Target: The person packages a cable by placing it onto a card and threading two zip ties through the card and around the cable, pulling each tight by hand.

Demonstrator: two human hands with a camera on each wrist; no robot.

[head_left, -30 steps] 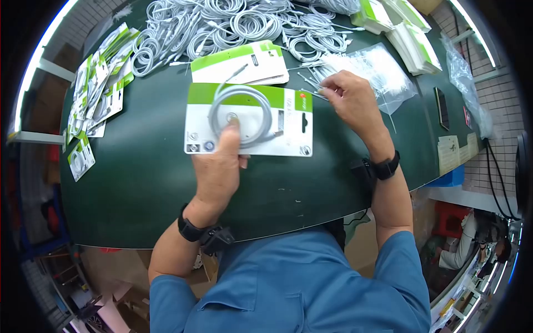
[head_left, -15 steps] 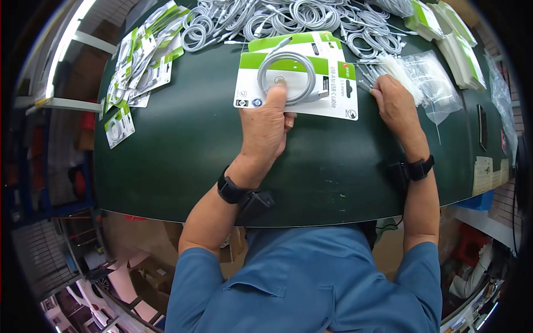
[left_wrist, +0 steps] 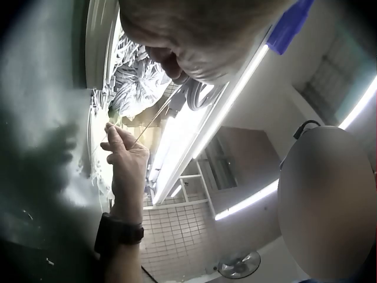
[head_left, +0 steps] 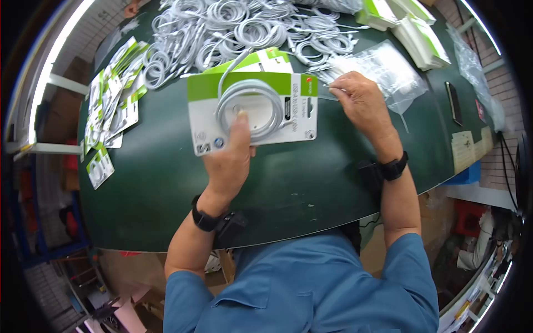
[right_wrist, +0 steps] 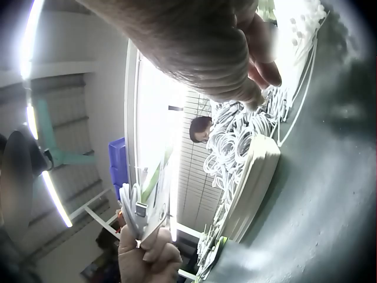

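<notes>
My left hand (head_left: 229,161) holds up a green and white packaging card (head_left: 202,114), its thumb pressing a coiled grey USB cable (head_left: 276,111) against the front. One cable end sticks up past the card's top edge. In the right wrist view the left hand (right_wrist: 150,259) grips the card from below, with a metal USB plug (right_wrist: 141,209) showing. My right hand (head_left: 363,102) is just right of the card, thumb and forefinger pinching a thin white cable tie (head_left: 328,86). Loose cable ties (head_left: 383,69) lie behind that hand on a clear plastic bag (head_left: 413,97).
Coiled grey cables (head_left: 222,33) form a big heap at the back. Behind the held card lie blank-fronted cards (head_left: 266,64). Packed cards (head_left: 114,100) are piled on the left. At the right are card stacks (head_left: 422,44), a phone (head_left: 453,102) and plastic wrap (head_left: 472,77).
The right hand has left the loose ties, its thumb and forefinger now together at the card's right side. The left hand keeps its grip on card and cable. The head view has swung about.
</notes>
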